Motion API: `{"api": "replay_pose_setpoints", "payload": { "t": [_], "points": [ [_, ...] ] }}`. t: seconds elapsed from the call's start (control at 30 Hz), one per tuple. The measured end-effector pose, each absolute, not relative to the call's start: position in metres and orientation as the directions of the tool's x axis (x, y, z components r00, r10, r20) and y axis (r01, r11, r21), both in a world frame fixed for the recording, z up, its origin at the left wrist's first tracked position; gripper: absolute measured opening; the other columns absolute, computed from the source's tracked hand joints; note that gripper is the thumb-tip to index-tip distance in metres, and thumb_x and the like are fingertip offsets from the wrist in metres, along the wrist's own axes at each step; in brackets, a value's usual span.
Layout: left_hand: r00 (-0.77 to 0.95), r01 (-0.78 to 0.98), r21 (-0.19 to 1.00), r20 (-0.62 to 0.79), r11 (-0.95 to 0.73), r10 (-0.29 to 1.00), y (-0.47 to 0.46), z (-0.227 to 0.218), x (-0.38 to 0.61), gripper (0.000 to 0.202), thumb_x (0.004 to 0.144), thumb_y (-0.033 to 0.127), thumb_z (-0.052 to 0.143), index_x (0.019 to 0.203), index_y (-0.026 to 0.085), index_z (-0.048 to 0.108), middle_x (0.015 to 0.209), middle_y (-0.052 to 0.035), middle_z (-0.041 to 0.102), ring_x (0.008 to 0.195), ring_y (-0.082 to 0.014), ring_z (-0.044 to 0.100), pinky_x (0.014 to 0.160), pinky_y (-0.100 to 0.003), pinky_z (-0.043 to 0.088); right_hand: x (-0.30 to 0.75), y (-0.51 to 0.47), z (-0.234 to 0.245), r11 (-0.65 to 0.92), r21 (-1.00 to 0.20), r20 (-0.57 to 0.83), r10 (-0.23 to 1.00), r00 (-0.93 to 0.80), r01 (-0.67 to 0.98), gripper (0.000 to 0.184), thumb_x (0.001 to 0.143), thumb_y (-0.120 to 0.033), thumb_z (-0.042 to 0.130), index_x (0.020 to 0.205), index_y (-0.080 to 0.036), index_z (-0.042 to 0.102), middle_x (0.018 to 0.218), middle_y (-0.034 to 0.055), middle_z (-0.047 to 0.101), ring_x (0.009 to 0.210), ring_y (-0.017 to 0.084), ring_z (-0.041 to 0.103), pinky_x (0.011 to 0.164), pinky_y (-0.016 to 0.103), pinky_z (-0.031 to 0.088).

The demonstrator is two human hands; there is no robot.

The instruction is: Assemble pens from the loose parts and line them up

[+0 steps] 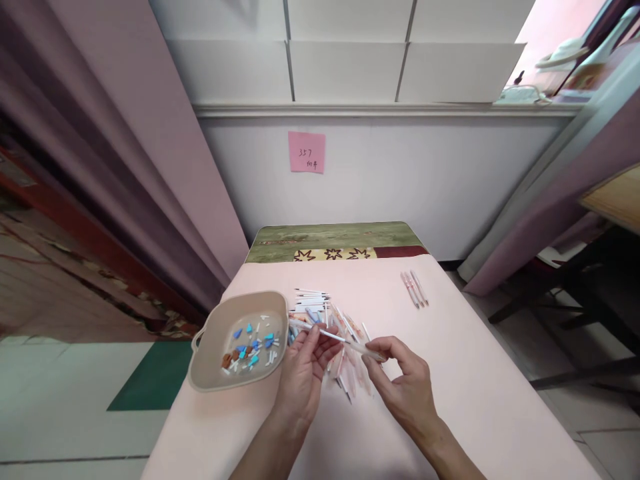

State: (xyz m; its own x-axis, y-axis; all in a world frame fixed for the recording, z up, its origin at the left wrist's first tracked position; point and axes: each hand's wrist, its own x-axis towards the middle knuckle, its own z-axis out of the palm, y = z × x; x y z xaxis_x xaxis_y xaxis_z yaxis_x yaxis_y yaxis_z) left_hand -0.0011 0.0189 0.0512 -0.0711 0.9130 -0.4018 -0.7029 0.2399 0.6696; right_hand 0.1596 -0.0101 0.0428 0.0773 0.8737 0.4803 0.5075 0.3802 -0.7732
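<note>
Above a loose pile of pen parts (345, 377), my two hands meet on one thin pen. My left hand (306, 363) pinches a white pen refill (332, 335) between thumb and fingers, with the palm turned partly up. The refill's other end meets a clear pen barrel (357, 347), its tip seemingly inside. My right hand (403, 373) grips that barrel at its far end with thumb and forefinger. Several white refills with dark tips (310, 300) lie side by side just beyond my left hand. Fingers hide part of the pile.
A beige basin (207, 363) at the left holds small blue, brown and white pieces (254, 344). Three assembled-looking pens (415, 289) lie at the right on the pink cloth (480, 400). Behind the table, a pink note (307, 153) is stuck on the white wall.
</note>
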Motion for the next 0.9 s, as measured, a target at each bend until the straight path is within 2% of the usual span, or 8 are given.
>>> {"api": "replay_pose_setpoints", "payload": {
  "t": [0.2,0.4,0.6,0.8,0.9],
  "points": [
    [-0.055,-0.694,0.678,-0.386,0.243,0.921,0.019,0.051,-0.001,0.021,0.074,0.024,0.074,0.088,0.012,0.065,0.085,-0.0100,0.073,0.079,-0.0179,0.069,0.074,-0.029,0.058,0.159,-0.009,0.043,0.367,-0.784,0.473,0.876,0.099,0.500,0.009,0.084,-0.027,0.060,0.086,-0.019,0.063,0.070,0.0010,0.064,0.059,0.014,0.059,0.057,0.024,0.050],
    [-0.034,-0.675,0.685,-0.400,0.274,0.916,0.016,0.053,0.004,0.021,0.074,0.025,0.075,0.087,0.013,0.065,0.086,-0.0110,0.073,0.078,-0.0174,0.069,0.073,-0.029,0.057,0.158,-0.005,0.041,0.308,-0.819,0.399,0.912,0.094,0.485,0.008,0.084,-0.028,0.062,0.084,-0.020,0.064,0.070,-0.0004,0.065,0.058,0.012,0.058,0.057,0.022,0.050],
    [0.050,-0.671,0.663,-0.407,0.333,0.912,0.011,0.055,0.014,0.023,0.072,0.028,0.076,0.087,0.013,0.067,0.085,-0.0092,0.073,0.077,-0.0166,0.068,0.073,-0.028,0.056,0.156,-0.005,0.041,0.331,-0.816,0.415,0.906,0.081,0.474,0.011,0.086,-0.030,0.061,0.086,-0.020,0.065,0.072,0.0009,0.065,0.059,0.013,0.058,0.058,0.023,0.050],
    [0.055,-0.661,0.664,-0.421,0.349,0.905,0.010,0.056,0.015,0.021,0.072,0.028,0.076,0.083,0.012,0.068,0.082,-0.0089,0.073,0.077,-0.0167,0.068,0.073,-0.027,0.055,0.155,-0.006,0.039,0.322,-0.817,0.418,0.902,0.108,0.478,0.012,0.086,-0.030,0.060,0.087,-0.019,0.064,0.076,0.0016,0.066,0.062,0.013,0.059,0.061,0.023,0.050],
    [0.065,-0.654,0.667,-0.421,0.357,0.905,0.010,0.055,0.016,0.023,0.071,0.029,0.077,0.083,0.012,0.068,0.081,-0.0090,0.073,0.076,-0.0166,0.068,0.072,-0.027,0.055,0.156,-0.006,0.040,0.284,-0.825,0.382,0.918,0.110,0.489,0.015,0.087,-0.033,0.059,0.084,-0.019,0.065,0.072,0.0010,0.065,0.058,0.012,0.057,0.055,0.021,0.047]
  ]
}}
